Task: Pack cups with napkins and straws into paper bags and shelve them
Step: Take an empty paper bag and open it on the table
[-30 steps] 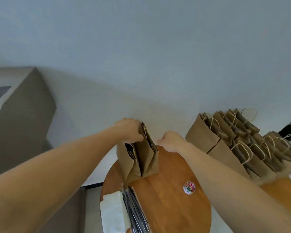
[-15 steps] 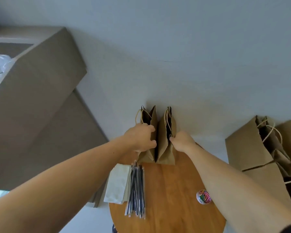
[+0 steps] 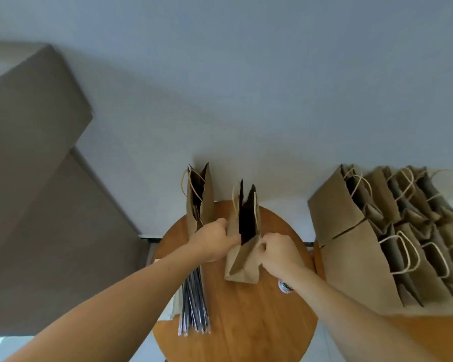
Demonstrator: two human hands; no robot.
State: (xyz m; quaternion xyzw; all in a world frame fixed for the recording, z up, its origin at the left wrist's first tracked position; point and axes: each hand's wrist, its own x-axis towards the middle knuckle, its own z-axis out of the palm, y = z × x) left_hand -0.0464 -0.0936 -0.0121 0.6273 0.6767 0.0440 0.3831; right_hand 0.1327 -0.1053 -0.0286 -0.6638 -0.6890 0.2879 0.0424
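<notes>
As the paper bag point(image 3: 242, 262) stands on the round table point(image 3: 249, 325), my left hand point(image 3: 211, 242) pinches its left rim and my right hand point(image 3: 279, 254) grips its right rim, fingers curled, mouth spread open. A second bag point(image 3: 199, 198) stands just beside it, to its left; straws point(image 3: 194, 307) lie nearer me.

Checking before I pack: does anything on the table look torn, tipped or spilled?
Nothing stands out. The far bag and near bag stand upright, untorn; left hand and right hand grip the near bag's mouth; straws lie bundled.

Two bags point(image 3: 242, 231) upright on table point(image 3: 259, 322)
</notes>
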